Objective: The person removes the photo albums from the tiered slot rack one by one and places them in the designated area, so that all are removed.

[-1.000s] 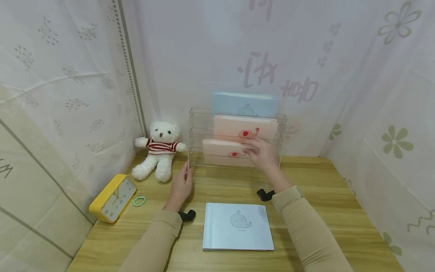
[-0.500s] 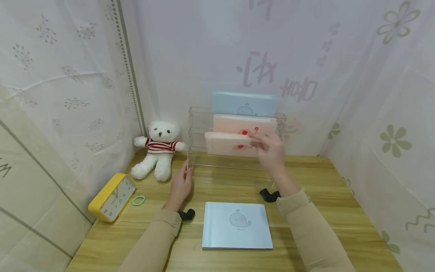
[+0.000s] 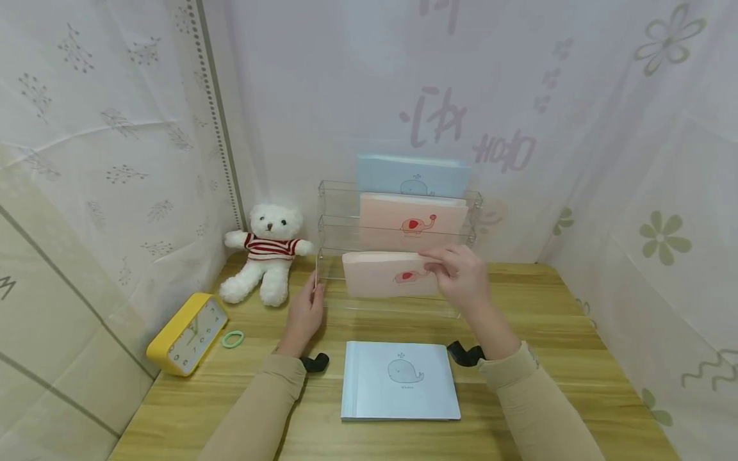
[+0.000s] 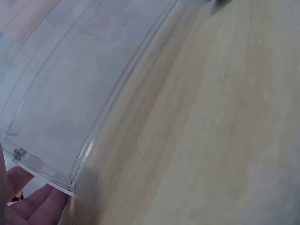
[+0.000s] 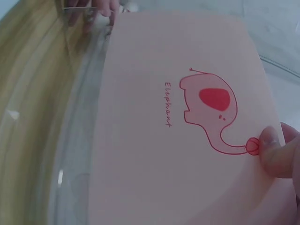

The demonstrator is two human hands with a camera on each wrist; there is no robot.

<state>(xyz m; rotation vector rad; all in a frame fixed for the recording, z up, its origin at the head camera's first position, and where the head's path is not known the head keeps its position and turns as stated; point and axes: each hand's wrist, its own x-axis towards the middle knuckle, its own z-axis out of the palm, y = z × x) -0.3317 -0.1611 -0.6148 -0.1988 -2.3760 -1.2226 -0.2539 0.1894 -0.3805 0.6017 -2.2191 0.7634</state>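
A pink notebook (image 3: 383,274) with a red elephant and the word "Elephant" on its cover is in my right hand (image 3: 461,275), pinched at its upper right. In the right wrist view my thumb (image 5: 276,152) presses on the cover beside the elephant's trunk. The notebook hangs upright before the lower front of a clear tiered rack (image 3: 340,227). My left hand (image 3: 303,315) grips the left side panel of the rack; its fingers (image 4: 44,206) curl behind the edge in the left wrist view. A second pink notebook (image 3: 377,218) and a blue whale notebook (image 3: 389,169) stand in the upper tiers.
On the wooden table (image 3: 576,358), a pale blue whale notebook (image 3: 371,384) lies flat in front of the rack. To the left are a white teddy bear (image 3: 269,256), a yellow clock (image 3: 187,333) and a green ring (image 3: 233,339). Printed curtains surround the table.
My right hand has lifted the front pink notebook out of the lowest tier, then brought it down and toward me. The left hand stays on the rack's side.
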